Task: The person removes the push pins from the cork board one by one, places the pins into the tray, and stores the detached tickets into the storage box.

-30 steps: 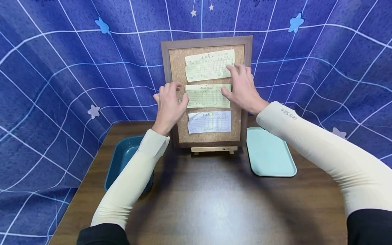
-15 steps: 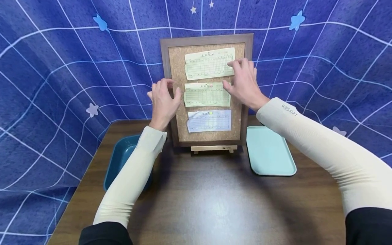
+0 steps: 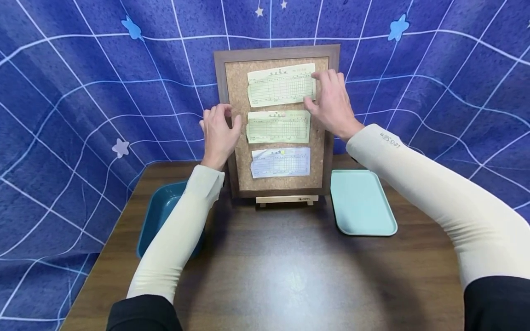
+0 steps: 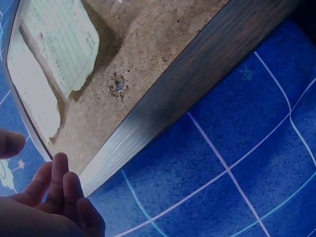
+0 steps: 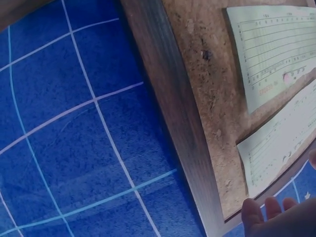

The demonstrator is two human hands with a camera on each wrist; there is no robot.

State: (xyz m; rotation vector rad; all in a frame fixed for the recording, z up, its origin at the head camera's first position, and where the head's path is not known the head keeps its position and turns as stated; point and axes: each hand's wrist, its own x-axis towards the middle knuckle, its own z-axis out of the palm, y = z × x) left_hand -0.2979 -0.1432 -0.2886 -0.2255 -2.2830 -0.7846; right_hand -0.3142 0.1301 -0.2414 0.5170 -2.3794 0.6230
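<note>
A framed corkboard [image 3: 316, 161] stands upright with three printed paper slips on it. The top slip [image 3: 281, 87] is pale green and tilted, the middle slip [image 3: 278, 128] is pale green too, and the lower slip [image 3: 280, 166] is bluish with a yellow pin [image 3: 283, 151]. My right hand [image 3: 333, 105] is at the top slip's right end, thumb and fingers spread apart around its corners. My left hand [image 3: 219, 138] is over the board's left frame, fingers loosely bent and holding nothing. A pink pin [image 5: 286, 77] shows on the middle slip in the right wrist view.
A dark teal tray [image 3: 145, 230] lies on the wooden table [image 3: 290, 276] at left, partly behind the left sleeve. The light turquoise tray [image 3: 362, 202] is at right. A wooden easel [image 3: 286, 199] supports the board; a blue curtain [image 3: 165, 115] hangs behind.
My right hand has moved up, its thumb going from the middle slip to the top slip's lower right corner. My left hand has drawn left, away from the middle slip's edge.
</note>
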